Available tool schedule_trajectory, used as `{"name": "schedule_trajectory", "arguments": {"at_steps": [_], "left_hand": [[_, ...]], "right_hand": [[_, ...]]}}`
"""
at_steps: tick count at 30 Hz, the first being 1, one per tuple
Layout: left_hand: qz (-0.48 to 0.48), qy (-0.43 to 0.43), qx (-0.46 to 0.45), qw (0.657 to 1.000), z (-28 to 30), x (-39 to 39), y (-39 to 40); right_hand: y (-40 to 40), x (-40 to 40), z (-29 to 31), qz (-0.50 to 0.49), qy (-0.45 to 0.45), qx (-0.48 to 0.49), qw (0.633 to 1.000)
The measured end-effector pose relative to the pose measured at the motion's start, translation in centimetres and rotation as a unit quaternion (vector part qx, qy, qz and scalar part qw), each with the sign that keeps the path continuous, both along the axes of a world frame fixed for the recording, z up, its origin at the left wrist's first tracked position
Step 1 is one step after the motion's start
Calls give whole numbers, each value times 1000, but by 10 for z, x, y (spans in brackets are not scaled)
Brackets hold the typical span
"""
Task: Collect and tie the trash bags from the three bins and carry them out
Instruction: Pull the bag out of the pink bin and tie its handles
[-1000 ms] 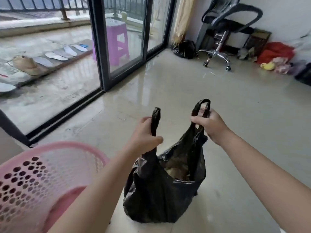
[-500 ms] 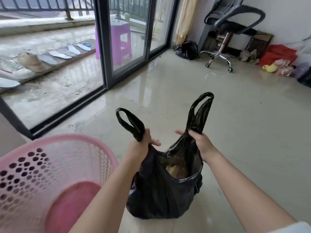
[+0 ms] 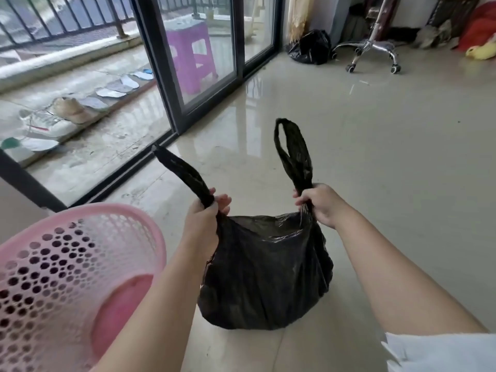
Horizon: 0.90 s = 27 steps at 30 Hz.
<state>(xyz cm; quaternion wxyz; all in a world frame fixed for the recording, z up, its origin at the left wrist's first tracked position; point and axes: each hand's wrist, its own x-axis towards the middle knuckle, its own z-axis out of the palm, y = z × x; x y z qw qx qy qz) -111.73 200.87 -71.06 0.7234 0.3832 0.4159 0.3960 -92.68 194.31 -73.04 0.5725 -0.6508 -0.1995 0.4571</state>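
Your bag's (image 3: 264, 275) mouth is pulled taut, hiding its contents. Left hand (image 3: 202, 213) and right hand (image 3: 319, 204) clench its crinkled black handles; it sits on glossy floor (image 3: 375, 157) beside the perforated pink bin (image 3: 67, 264).

A black trash bag (image 3: 264, 275) is sitting on the glossy floor, bulging and wrinkled, its mouth pulled nearly closed. Its two handle loops are sticking up, one leaning left, one standing upright. Beside it on the left, a pink perforated bin (image 3: 67, 264) is standing without a bag.
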Motion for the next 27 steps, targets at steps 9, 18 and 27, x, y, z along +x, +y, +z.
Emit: {"name": "schedule_trajectory", "arguments": {"at_steps": [9, 18, 27], "left_hand": [[58, -113, -98, 987, -21, 2, -5], [-101, 42, -175, 978, -44, 13, -16], [-170, 161, -178, 956, -52, 3, -14]], "right_hand": [[-8, 4, -11, -115, 238, 156, 952], [-13, -9, -21, -58, 222, 52, 972], [-11, -28, -24, 238, -223, -136, 935]]}}
